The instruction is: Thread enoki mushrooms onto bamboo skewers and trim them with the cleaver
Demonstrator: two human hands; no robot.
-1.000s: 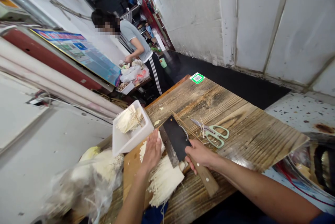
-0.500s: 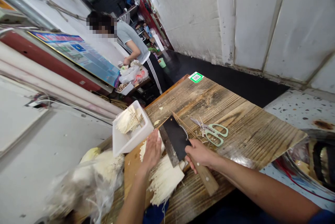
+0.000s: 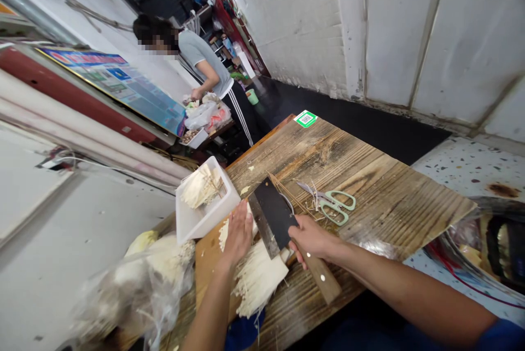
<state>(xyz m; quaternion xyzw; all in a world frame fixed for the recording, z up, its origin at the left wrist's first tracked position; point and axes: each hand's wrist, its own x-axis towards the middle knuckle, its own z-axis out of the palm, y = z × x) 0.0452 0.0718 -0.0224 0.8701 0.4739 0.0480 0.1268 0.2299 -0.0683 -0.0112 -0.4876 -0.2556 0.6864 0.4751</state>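
Cleaver blade (image 3: 273, 217): near-black, greyer toward the cutting edge.
Cleaver handle (image 3: 322, 280): light brown wood, dotted with pale rivets.
Mushrooms (image 3: 262, 280): creamy white.
Cutting board (image 3: 206, 261): plain tan.
Surface (image 3: 377, 187): brown, streaked with darker wood grain.
Scissors handles (image 3: 338, 207): pale green.
Tub (image 3: 211, 222): plain white.
Sticker (image 3: 305, 118): green and white, black-and-white code at centre.
Co-worker's shirt (image 3: 197, 50): grey-blue.
Co-worker's trousers (image 3: 240, 113): black, white side stripes.
Poster (image 3: 118, 86): chiefly blue.

Matt metal for the cleaver blade (image 3: 270, 214), wood for its handle (image 3: 322, 280). Rough, grained wood across the table (image 3: 389, 189); smooth plastic for the left box (image 3: 219, 213).
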